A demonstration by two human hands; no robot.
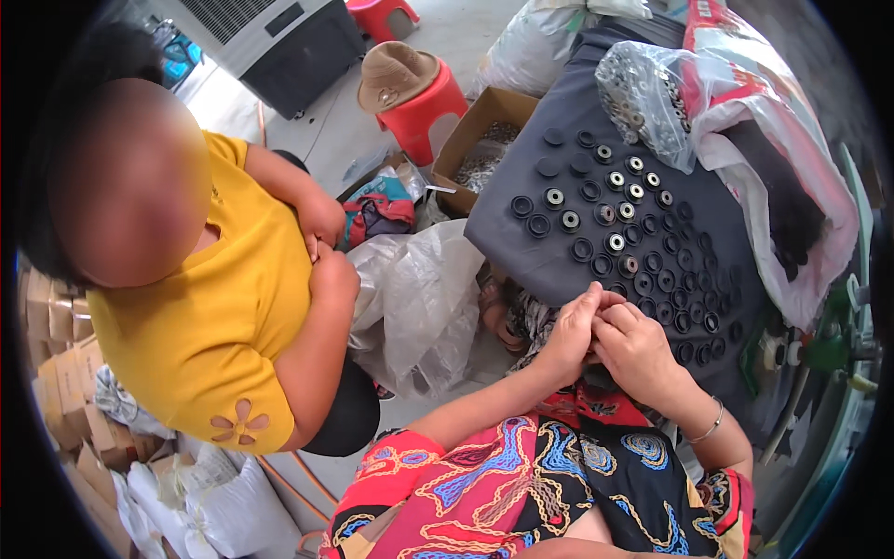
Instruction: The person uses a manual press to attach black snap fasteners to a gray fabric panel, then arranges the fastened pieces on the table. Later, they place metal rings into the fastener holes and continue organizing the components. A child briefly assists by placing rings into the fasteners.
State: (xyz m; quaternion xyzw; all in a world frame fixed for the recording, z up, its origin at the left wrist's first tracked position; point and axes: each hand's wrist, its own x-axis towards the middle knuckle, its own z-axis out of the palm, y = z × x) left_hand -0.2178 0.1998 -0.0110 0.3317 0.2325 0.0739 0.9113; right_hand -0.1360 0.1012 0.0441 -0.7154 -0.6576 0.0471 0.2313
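Note:
My left hand (570,337) and my right hand (637,348) meet at the near edge of a table covered in dark grey cloth (517,252). Their fingers are pinched together, and whatever lies between them is hidden. Just beyond my fingertips, many black plastic rings (581,249) are spread over the cloth in loose rows. Metal bearings (616,243) sit in several of the rings. Toward the back left of the group are black pieces that look like solid discs (548,167).
A clear bag of metal bearings (643,93) and an opened woven sack of black parts (829,200) rest on the table's far right. Left of it stand a cardboard box (466,140) and a red stool (430,114) with a hat. A person in yellow (233,326) sits at left.

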